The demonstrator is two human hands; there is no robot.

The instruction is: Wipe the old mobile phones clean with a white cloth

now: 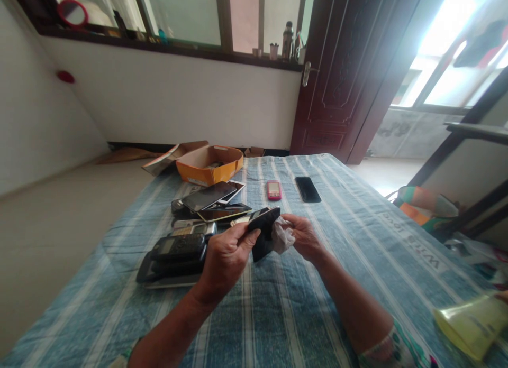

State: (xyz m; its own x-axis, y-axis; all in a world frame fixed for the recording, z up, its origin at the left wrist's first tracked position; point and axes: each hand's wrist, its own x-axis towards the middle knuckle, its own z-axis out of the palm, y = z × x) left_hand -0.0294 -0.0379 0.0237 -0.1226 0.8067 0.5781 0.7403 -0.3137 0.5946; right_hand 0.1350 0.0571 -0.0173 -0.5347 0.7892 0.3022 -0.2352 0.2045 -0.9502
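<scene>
Phone (266, 220), black and slim, held tilted just above a blue-and-white striped tablecloth (349, 236), gripped in the left hand (228, 249) — thumb pressed on the near face, forefinger along the left side, remaining fingers hidden behind. Directly below, a dark panel (261, 246), whether cover or part of the same device impossible to tell. Against the right side, touching, a crumpled whitish sheet (283, 237), bunched in the closed fingers of the right hand (305, 236) — cloth, paper or plastic, cannot tell. Left of the left hand, close by, a loose heap: a black handset (180, 246) with screen and keys, lying above a larger flat dark device (145, 273); just beyond, a silver keypad phone (196, 228); farther on, a dark-screened phone (208, 197) askew beside a white-framed device (238, 188), partly overlapping. Past the heap, near the far edge of the tablecloth, an open orange box (226, 172). Right of the box, well apart from the heap, a small pink phone (274, 190), screen up, and next along, a black-screened phone (308, 190) lying flat. At the right edge, partly cut off, a yellow translucent container (468, 325). In the background, a dark red door (329, 82).
</scene>
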